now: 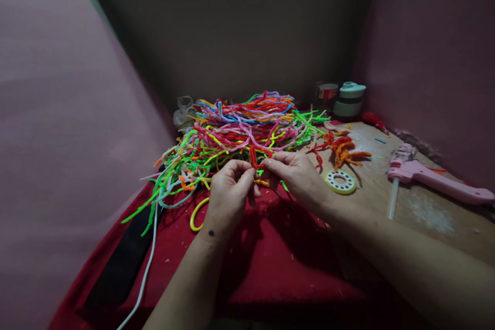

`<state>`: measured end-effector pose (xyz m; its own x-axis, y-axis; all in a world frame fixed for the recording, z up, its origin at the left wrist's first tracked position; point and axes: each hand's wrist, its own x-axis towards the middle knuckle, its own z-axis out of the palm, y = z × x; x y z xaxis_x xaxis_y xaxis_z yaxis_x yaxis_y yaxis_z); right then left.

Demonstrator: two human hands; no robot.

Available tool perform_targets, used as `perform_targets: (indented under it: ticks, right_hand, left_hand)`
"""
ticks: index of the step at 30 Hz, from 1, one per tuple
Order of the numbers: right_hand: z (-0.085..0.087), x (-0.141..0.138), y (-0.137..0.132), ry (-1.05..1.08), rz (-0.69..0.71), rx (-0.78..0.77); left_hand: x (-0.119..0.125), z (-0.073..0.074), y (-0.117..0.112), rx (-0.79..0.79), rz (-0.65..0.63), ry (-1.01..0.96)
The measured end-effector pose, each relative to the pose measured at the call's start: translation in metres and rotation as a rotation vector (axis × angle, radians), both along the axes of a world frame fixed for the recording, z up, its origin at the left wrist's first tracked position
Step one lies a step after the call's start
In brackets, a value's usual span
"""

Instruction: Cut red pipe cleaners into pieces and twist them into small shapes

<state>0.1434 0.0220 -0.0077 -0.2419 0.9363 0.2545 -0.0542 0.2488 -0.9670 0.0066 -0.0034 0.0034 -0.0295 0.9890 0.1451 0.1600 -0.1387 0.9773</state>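
Observation:
A bent red pipe cleaner (253, 157) stands up between my two hands in the head view, just in front of the big pile. My left hand (234, 185) pinches its lower left part between thumb and forefinger. On the other side, my right hand (291, 171) grips it with thumb and forefinger together. Behind my fingers lies a heap of pipe cleaners (240, 124) in many colours. A yellow ring-like loop (197, 216) shows beside my left wrist, partly hidden by it.
On the right board (371, 201) lie a pink glue gun (436, 178), a roll of tape (341, 181) and orange pipe-cleaner pieces (344, 153). A teal-lidded container (349, 99) stands behind. At left, a black phone-like slab (124, 258) and a white cable (149, 263) rest on red cloth (286, 278).

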Motion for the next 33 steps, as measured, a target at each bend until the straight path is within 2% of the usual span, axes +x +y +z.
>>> perform_targets:
  ticks: [5,12,16,23,25,29,33]
  right_hand:
    - [0.002,-0.002,-0.003,0.008,-0.016,-0.053]
    - [0.003,-0.005,-0.004,0.088,0.029,-0.108]
    - [0.004,-0.006,-0.005,0.107,0.021,-0.127]
    - [0.005,-0.006,-0.009,0.118,0.008,-0.108]
    - [0.003,-0.007,-0.008,0.179,0.049,-0.138]
    - [-0.003,-0.009,-0.004,0.423,0.233,-0.310]
    - [-0.007,-0.007,0.002,0.538,0.295,-0.418]
  left_hand:
    - [0.003,0.000,-0.002,0.032,0.051,0.043]
    - [0.003,-0.002,0.001,0.061,-0.060,-0.095]
    - [0.001,-0.002,0.004,0.018,-0.102,-0.197]
    - [0.001,0.000,0.003,-0.010,-0.060,-0.175]
    - [0.001,0.000,0.003,-0.014,-0.049,-0.173]
    - [-0.003,-0.001,0.004,-0.041,-0.051,-0.149]
    - [-0.008,-0.002,0.005,-0.085,-0.151,-0.065]
